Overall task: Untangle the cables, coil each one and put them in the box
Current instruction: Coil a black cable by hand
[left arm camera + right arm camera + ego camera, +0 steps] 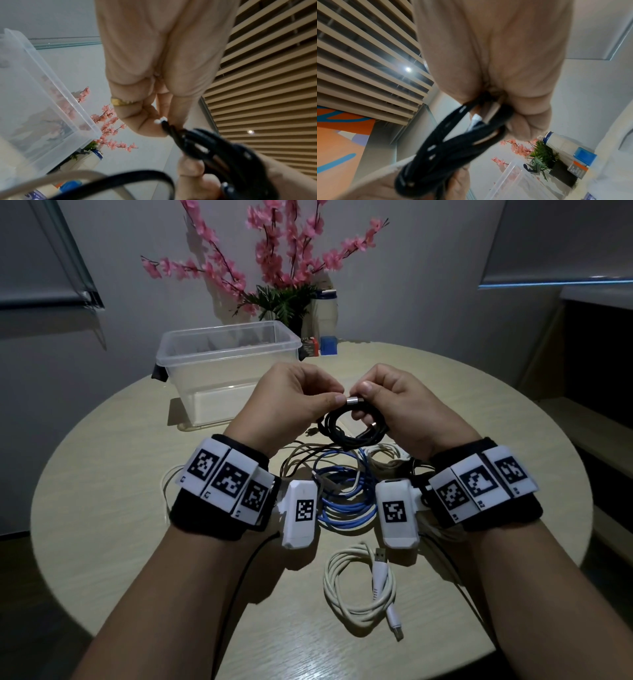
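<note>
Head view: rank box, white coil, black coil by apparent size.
1. Box, clearly largest.
2. White coil.
3. Black coil, partly hidden by both hands.
The white coil lies nearer the camera, so 2 versus 3 is unsure.

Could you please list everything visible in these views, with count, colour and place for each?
Black cable: one, coiled, held above the table by both hands.
White USB cable: one, coiled, near table edge.
Blue cable: one, in the tangled pile between the wrists.
Beige cables: number unclear, same pile.
Plastic box: one, clear, far left.
Pink blossom plant: one, behind the box.
Table: one, round, light wood.
Left hand: pinches the cable.
Right hand: grips the coil.
</note>
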{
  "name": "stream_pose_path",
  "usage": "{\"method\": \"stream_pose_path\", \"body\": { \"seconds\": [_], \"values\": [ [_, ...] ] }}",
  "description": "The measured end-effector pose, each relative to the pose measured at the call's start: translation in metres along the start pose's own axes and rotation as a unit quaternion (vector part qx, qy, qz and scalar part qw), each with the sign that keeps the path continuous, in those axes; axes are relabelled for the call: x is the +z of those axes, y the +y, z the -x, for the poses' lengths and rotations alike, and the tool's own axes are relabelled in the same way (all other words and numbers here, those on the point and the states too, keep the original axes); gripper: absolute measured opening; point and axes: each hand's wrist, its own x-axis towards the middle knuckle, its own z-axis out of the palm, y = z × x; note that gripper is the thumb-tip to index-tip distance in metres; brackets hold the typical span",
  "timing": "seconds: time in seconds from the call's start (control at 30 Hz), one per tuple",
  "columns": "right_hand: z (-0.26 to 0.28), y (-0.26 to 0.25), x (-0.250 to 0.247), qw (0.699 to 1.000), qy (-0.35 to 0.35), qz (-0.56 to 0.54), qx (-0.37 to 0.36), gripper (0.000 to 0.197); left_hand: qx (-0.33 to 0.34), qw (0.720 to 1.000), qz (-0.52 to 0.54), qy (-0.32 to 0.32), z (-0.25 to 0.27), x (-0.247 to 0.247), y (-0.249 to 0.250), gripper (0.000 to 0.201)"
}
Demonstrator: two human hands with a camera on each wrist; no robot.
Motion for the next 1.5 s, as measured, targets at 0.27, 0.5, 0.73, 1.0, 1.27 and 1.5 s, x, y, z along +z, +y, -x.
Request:
{"method": "stream_pose_path", "body": {
  "seconds": [0.27,0.5,0.73,1.0,1.27,1.5],
  "values": [
    [0.003,-0.005,-0.002,1.0,-0.001,-0.008,-0.009,0.02,-0.032,0.999,-0.003,-0.015,-0.001,0.002,-0.003,0.017],
    [0.004,-0.005,-0.004,0.999,0.009,0.028,-0.024,0.018,-0.063,0.988,0.136,-0.039,0.001,0.001,0.002,0.006],
    [0.005,-0.006,0.0,0.996,0.007,0.073,-0.04,0.017,-0.134,0.969,0.178,-0.102,0.002,-0.004,0.001,0.019],
    [0.006,-0.007,0.0,0.996,0.0,0.066,-0.056,0.017,-0.169,0.962,0.167,-0.133,0.004,-0.006,0.003,0.012],
    [0.007,-0.008,0.003,0.996,-0.01,0.051,-0.07,0.017,-0.176,0.953,0.172,-0.174,0.007,-0.006,0.005,0.014],
    [0.005,-0.006,0.001,0.997,-0.001,0.048,-0.066,0.017,-0.159,0.956,0.168,-0.179,0.007,-0.002,0.006,0.008]
  ]
}}
